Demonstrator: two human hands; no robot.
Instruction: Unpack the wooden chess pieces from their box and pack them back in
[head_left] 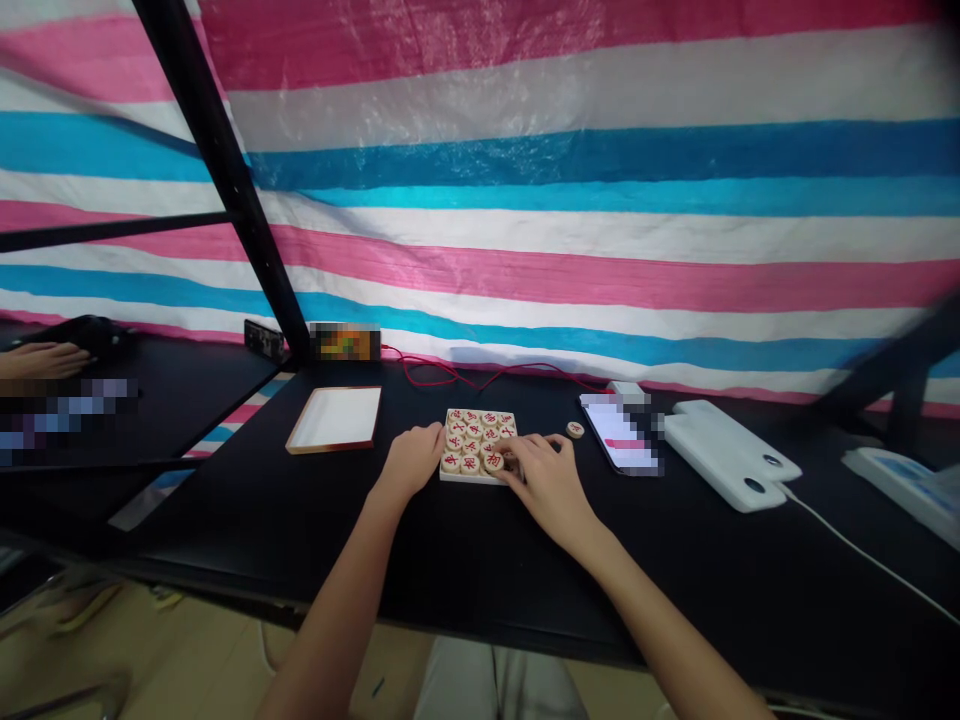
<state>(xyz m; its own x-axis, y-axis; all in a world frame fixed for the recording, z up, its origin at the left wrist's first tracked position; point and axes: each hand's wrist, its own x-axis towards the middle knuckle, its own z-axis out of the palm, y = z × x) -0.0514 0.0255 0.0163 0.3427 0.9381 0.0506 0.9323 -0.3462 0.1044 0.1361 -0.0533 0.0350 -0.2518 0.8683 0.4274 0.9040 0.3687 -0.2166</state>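
Observation:
A small white box full of round xiangqi pieces with red characters sits on the black table. My left hand is closed against the box's left side, its fingertips partly hidden. Over the box's right front corner, my right hand has thumb and fingers around a xiangqi piece. The right side of the box is partly covered by those fingers. One loose xiangqi piece lies on the table to the right. Left of the box rests a shallow lid, white inside with an orange-brown rim.
A lit phone and a white device with round holes lie on the right. A red cable runs along the back from another screen. A black frame post and another person's hand are left.

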